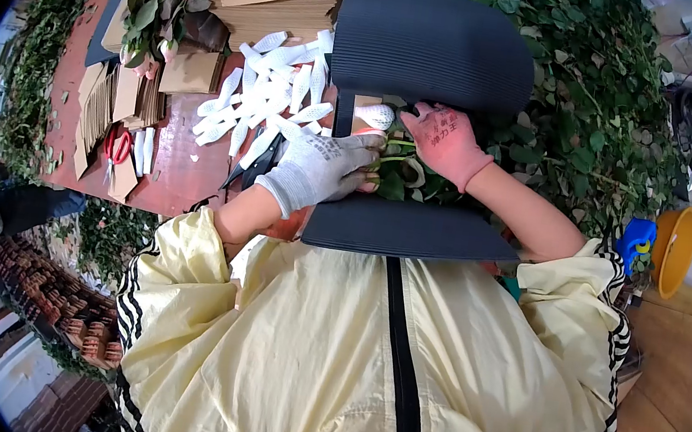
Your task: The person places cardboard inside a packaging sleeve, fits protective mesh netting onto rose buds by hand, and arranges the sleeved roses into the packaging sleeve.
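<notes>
My left hand (pixel 322 165), in a grey-white glove, curls around green-stemmed flowers that look like roses, their heads mostly hidden by the fingers. Green stems (pixel 399 146) run from it towards my right hand (pixel 443 144), in a pink glove with dark print. The right fingers are bent closed beside the stems; what they hold is hidden. Between the hands lies a white foam net sleeve (pixel 374 116). Leaves (pixel 408 179) spread below the stems. A dark ribbed pad (pixel 434 48) stands just beyond my hands, and another dark pad (pixel 410 229) lies nearer my body.
Many white foam sleeves (pixel 271 88) are piled left on the red table (pixel 180 181). Red-handled scissors (pixel 118 147) lie by cardboard pieces (pixel 96 109). Cardboard sheets (pixel 276 19) and pink roses (pixel 143 65) sit farther back. Leafy stems (pixel 588 99) cover the right, near a yellow basin (pixel 674 250).
</notes>
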`<state>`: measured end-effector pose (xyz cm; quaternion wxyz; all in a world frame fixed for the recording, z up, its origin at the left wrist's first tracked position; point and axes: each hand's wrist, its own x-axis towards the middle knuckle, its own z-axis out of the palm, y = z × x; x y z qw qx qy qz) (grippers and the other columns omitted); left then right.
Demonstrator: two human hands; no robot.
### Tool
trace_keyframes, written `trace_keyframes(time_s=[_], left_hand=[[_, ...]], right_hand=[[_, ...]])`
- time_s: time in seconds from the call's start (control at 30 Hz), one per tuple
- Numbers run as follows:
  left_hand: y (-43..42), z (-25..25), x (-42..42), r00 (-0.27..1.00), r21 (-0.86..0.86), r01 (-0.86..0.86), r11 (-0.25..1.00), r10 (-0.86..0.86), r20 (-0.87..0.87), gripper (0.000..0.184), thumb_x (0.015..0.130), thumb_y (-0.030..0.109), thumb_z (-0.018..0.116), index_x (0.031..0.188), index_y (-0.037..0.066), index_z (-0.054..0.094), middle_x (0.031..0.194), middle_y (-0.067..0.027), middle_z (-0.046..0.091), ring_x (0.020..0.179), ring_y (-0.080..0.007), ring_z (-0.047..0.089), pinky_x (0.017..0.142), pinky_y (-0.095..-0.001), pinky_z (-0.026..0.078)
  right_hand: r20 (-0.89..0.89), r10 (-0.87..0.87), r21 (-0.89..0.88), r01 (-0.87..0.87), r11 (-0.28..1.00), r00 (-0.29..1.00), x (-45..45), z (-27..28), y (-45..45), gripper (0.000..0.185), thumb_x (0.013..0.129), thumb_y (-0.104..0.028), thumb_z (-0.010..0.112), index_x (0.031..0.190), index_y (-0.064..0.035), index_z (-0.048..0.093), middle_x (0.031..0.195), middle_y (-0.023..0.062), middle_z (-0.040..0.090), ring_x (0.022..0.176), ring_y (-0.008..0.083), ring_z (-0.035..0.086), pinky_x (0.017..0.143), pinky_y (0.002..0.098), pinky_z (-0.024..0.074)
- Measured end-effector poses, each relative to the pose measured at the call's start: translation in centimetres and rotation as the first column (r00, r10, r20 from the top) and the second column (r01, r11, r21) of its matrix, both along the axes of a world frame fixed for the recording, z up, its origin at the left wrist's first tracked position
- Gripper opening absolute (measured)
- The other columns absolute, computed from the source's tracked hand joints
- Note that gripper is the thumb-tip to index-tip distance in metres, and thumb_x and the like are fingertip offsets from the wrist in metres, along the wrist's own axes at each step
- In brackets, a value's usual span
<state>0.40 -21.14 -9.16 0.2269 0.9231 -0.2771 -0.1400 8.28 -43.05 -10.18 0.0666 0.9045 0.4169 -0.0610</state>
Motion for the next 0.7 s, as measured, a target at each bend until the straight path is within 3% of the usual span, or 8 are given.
trace_keyframes(time_s=[0.07, 0.13, 0.17, 0.23, 0.37, 0.47, 0.7], left_hand=[[0.3, 0.4, 0.3, 1.0, -0.056, 0.017, 0.998, -0.017, 0.015, 0.033, 0.085, 0.028, 0.053, 0.113, 0.012, 0.061, 0.123, -0.0035, 0.057, 0.095, -0.0256, 0.063, 0.08, -0.0413, 0.049], [0.5, 1.0, 1.0, 0.988, -0.436, -0.095, 0.895, 0.138, 0.067, 0.033, 0.085, 0.027, 0.056, 0.109, 0.006, 0.062, 0.116, -0.0111, 0.061, 0.096, -0.0278, 0.063, 0.083, -0.0402, 0.048], [0.7, 0.3, 1.3, 0.953, -0.406, -0.259, 0.876, 0.301, 0.043, 0.033, 0.085, 0.026, 0.058, 0.108, 0.002, 0.061, 0.11, -0.0159, 0.062, 0.098, -0.0296, 0.062, 0.085, -0.04, 0.048], [1.0, -1.0, 2.0, 0.88, -0.308, -0.411, 0.858, 0.461, 0.111, 0.033, 0.085, 0.029, 0.057, 0.106, 0.004, 0.063, 0.101, -0.0165, 0.064, 0.093, -0.0316, 0.063, 0.081, -0.0398, 0.05], [0.6, -2.1, 3.0, 0.881, -0.186, -0.451, 0.873, 0.469, 0.066, 0.032, 0.085, 0.032, 0.055, 0.104, 0.008, 0.064, 0.09, -0.0161, 0.066, 0.085, -0.0327, 0.064, 0.075, -0.0412, 0.051], [0.2, -1.9, 3.5, 0.892, -0.14, -0.39, 0.91, 0.411, 0.189, 0.023, 0.084, 0.03, 0.053, 0.09, 0.012, 0.065, 0.075, -0.014, 0.065, 0.072, -0.0328, 0.063, 0.064, -0.0448, 0.049], [1.2, -2.5, 4.4, 0.918, -0.087, -0.282, 0.955, 0.295, 0.263, 0.019, 0.08, 0.025, 0.056, 0.084, 0.01, 0.067, 0.07, -0.014, 0.063, 0.067, -0.0319, 0.063, 0.061, -0.0423, 0.049]], right_hand=[[0.008, -0.003, 0.002, 0.003, 1.0, 1.0, 0.0, -0.6, -0.1, 0.033, 0.081, -0.015, 0.051, 0.114, -0.0116, 0.058, 0.111, 0.0113, 0.06, 0.097, 0.0247, 0.061, 0.08, 0.0354, 0.0495], [0.016, -0.019, 0.007, 0.019, 1.0, 1.0, 0.1, -0.7, -0.1, 0.034, 0.081, -0.016, 0.051, 0.114, -0.0118, 0.058, 0.11, 0.011, 0.06, 0.097, 0.0246, 0.061, 0.081, 0.0353, 0.0491], [0.004, -0.018, 0.009, 0.018, 1.0, 1.0, 0.1, -0.5, -0.1, 0.035, 0.081, -0.016, 0.052, 0.114, -0.0122, 0.058, 0.11, 0.0107, 0.06, 0.098, 0.0244, 0.061, 0.081, 0.0352, 0.0489], [-0.001, -0.021, 0.01, 0.021, 1.0, 1.0, 0.0, -0.1, 0.0, 0.035, 0.08, -0.016, 0.052, 0.114, -0.0126, 0.058, 0.11, 0.0104, 0.06, 0.098, 0.0242, 0.061, 0.081, 0.0351, 0.0487], [-0.036, -0.041, -0.022, 0.041, 0.999, 0.999, 0.2, 0.4, 0.5, 0.036, 0.079, -0.016, 0.052, 0.114, -0.013, 0.058, 0.11, 0.0105, 0.06, 0.096, 0.0248, 0.061, 0.08, 0.0354, 0.0488], [-0.037, -0.053, -0.002, 0.053, 0.999, 0.998, 0.0, 0.1, 0.3, 0.035, 0.079, -0.015, 0.052, 0.113, -0.0125, 0.058, 0.109, 0.0104, 0.059, 0.095, 0.0252, 0.061, 0.078, 0.0359, 0.0491], [-0.016, -0.045, 0.045, 0.045, 0.998, 0.999, 0.3, 0.4, 0.5, 0.035, 0.077, -0.013, 0.053, 0.112, -0.0118, 0.059, 0.109, 0.0119, 0.06, 0.092, 0.0273, 0.062, 0.075, 0.038, 0.0499]])
